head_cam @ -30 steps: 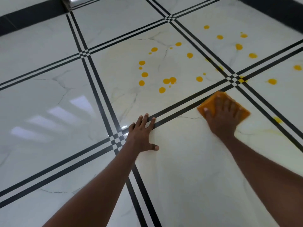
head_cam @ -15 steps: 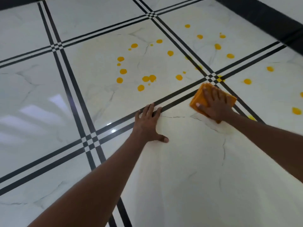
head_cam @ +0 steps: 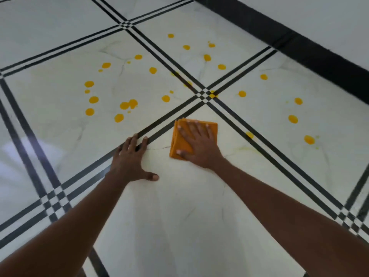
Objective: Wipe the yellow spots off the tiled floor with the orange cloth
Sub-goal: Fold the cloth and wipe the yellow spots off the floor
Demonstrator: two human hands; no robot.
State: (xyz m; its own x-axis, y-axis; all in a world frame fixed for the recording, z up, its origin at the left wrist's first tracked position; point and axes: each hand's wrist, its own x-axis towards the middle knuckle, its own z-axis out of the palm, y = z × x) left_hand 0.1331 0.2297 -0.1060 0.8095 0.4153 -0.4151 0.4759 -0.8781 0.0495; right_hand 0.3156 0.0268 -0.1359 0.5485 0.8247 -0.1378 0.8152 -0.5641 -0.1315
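Nearest, the left hand (head_cam: 131, 159) braces flat on the tiled floor (head_cam: 179, 226), fingers straight and spread, holding nothing. Just beyond it the right hand (head_cam: 196, 143) presses the folded orange cloth (head_cam: 180, 141) down with straight fingers. To wipe well, I'd keep that palm flat (even pressure) and push outward in overlapping strokes toward the yellow spots (head_cam: 124, 105), which lie farther out across three tiles.
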